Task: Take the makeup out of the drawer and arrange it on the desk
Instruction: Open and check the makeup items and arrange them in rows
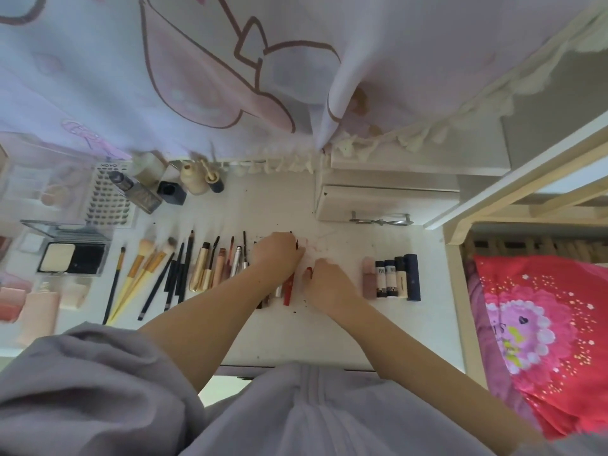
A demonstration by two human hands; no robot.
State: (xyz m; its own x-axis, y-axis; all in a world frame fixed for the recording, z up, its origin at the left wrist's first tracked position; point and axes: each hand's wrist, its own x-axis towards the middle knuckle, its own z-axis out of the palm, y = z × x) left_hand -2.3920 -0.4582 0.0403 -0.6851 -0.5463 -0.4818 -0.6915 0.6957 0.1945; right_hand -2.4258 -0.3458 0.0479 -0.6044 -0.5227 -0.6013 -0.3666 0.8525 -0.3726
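Fingers [297,248] of both hands curled downward among red tubes [288,289], grip indiscernible.

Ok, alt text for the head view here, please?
Seen from above, a person's left hand and right hand work among lipsticks on a white desk. A row of brushes lies to the left, four small bottles to the right.

Makeup brushes [144,274] lie in a row on the counter [329,330], left of centre. A powder compact [72,256] sits beside them toward the left edge. Small bottles [391,278] stand together near the right edge. Jars [194,179] line the back edge.
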